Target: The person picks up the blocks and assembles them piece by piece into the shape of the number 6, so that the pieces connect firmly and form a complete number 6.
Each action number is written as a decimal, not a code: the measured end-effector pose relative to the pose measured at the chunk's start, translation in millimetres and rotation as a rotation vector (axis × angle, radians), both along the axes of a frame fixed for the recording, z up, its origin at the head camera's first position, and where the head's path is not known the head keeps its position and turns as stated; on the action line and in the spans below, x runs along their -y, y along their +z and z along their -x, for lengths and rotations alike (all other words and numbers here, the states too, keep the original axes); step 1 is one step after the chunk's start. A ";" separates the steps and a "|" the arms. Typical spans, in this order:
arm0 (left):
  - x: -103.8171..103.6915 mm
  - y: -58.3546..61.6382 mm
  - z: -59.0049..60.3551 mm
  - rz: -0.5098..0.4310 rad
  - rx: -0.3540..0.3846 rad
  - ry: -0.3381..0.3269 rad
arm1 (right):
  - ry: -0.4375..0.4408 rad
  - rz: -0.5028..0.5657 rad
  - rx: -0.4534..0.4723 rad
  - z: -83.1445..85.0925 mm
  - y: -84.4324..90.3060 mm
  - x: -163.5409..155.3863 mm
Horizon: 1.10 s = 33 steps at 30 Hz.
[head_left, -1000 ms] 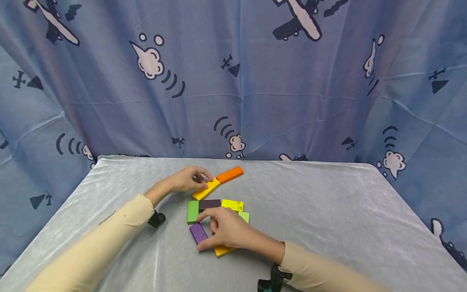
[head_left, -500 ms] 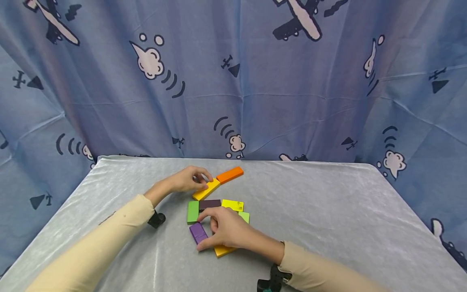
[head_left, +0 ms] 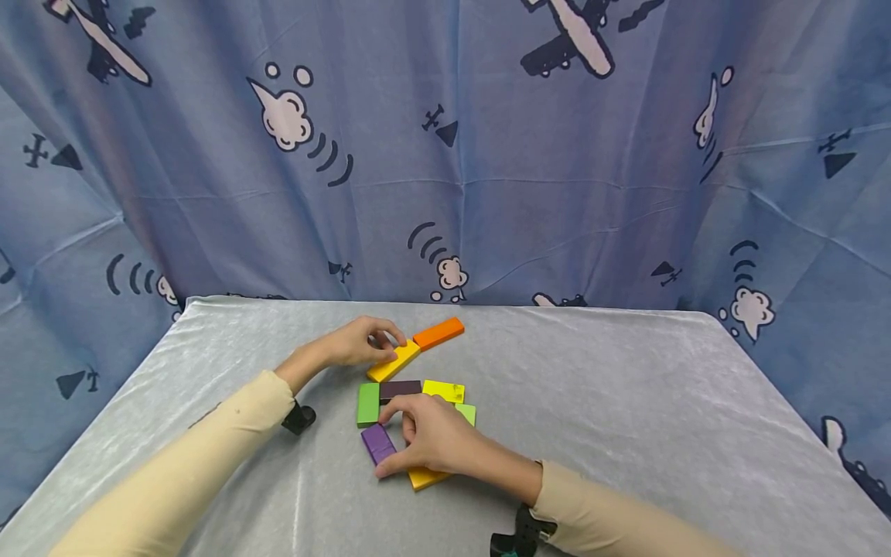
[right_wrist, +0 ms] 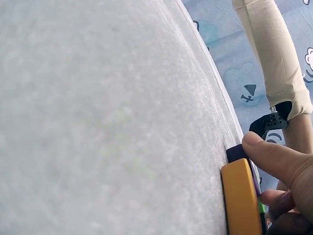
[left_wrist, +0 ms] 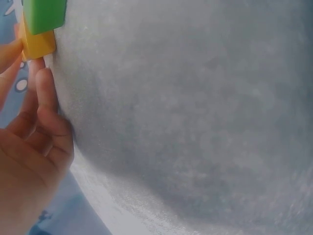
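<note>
My left hand pinches a yellow block lying flat on the table; its far end meets an orange block. In the left wrist view, thumb and fingers lie on either side of that yellow block. Nearer the front, my right hand spans a purple block between thumb and index finger, thumb at its near end. The purple block sits tilted below a green block. Under the right hand an amber block is partly hidden; it also shows in the right wrist view.
A dark block, a bright yellow block and a light green block continue from the green one around the right hand. A pale cloth covers the table. Behind it hangs a blue patterned curtain.
The right index fingertip has shifted very slightly to the right at the purple block's far end. The left hand and the blocks look the same.
</note>
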<state>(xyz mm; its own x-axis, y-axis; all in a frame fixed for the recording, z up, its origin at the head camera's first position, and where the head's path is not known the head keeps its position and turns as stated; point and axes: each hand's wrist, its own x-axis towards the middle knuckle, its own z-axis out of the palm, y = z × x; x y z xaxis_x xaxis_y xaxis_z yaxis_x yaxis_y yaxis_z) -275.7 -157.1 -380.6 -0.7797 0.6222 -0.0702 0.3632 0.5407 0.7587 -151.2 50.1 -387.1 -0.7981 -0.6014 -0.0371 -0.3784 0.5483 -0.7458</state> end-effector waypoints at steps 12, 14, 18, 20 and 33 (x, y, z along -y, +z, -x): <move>-0.1 0.1 1.1 -0.005 -0.014 -0.010 | 0.006 -0.006 0.001 0.6 1.3 -0.2; -0.3 0.5 1.0 -0.003 -0.011 -0.006 | 0.007 -0.009 0.000 0.9 1.3 -0.4; -0.8 0.6 0.6 0.001 -0.010 -0.003 | 0.001 -0.005 0.011 0.8 4.4 -4.2; -0.9 0.4 0.6 0.003 -0.013 -0.003 | 0.001 0.001 0.011 0.6 7.2 -9.1; -1.3 0.1 0.7 0.032 0.006 0.027 | 0.007 0.115 0.078 -11.5 12.1 -57.6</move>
